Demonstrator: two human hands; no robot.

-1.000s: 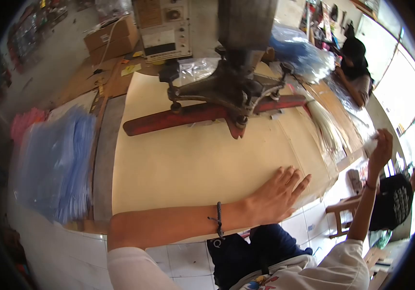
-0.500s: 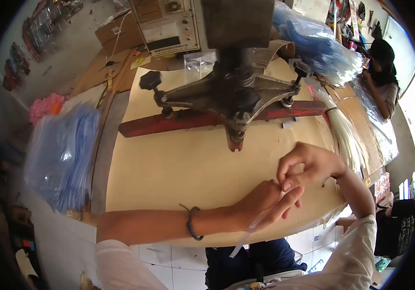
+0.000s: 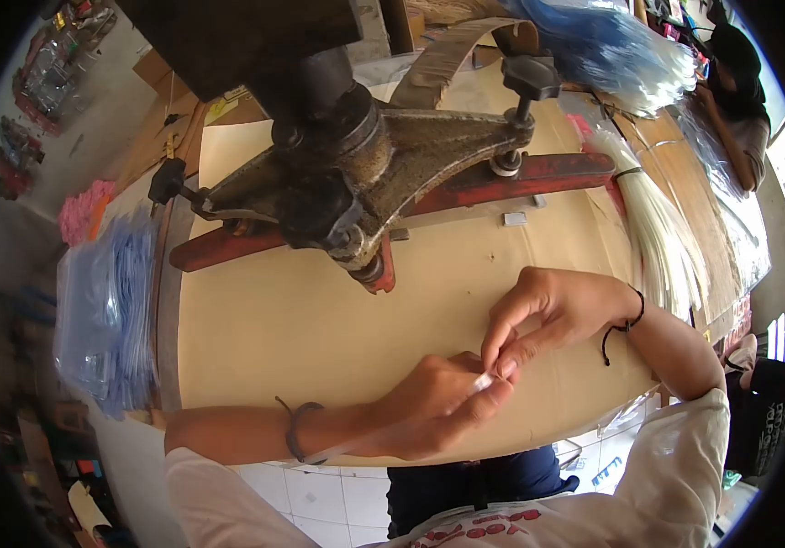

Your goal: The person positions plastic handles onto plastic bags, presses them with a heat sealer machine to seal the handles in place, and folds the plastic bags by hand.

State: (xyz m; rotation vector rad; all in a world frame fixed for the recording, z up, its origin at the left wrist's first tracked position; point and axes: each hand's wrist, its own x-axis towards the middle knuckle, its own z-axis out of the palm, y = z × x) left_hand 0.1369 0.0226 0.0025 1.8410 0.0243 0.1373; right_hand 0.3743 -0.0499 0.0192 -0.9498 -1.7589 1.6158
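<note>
My left hand (image 3: pixel 436 406) is closed around a narrow clear plastic strip (image 3: pixel 482 382), one end of which pokes out by the thumb. Its other part trails back along my left forearm. At that protruding end my right hand (image 3: pixel 561 315) pinches with thumb and fingertips, touching the left. Both hands are just above the tan sheet (image 3: pixel 319 347) covering the table, close to its front edge. Beyond them stands a black metal press head (image 3: pixel 347 173) bolted to a red bar (image 3: pixel 538 180). What lies between the right fingertips is partly hidden.
Stacked bluish plastic sleeves (image 3: pixel 109 320) lie at the left edge. On the right is a tied bundle of pale strips (image 3: pixel 653 228), with a heap of blue-white plastic (image 3: pixel 602 55) behind it. A person (image 3: pixel 735 100) sits at the far right. A small metal piece (image 3: pixel 515 219) rests near the bar.
My view has shifted, and the press head now looks larger and farther left. Both hands stay together on the strip; its loose tail has swung from hanging below to lying along my left forearm.
</note>
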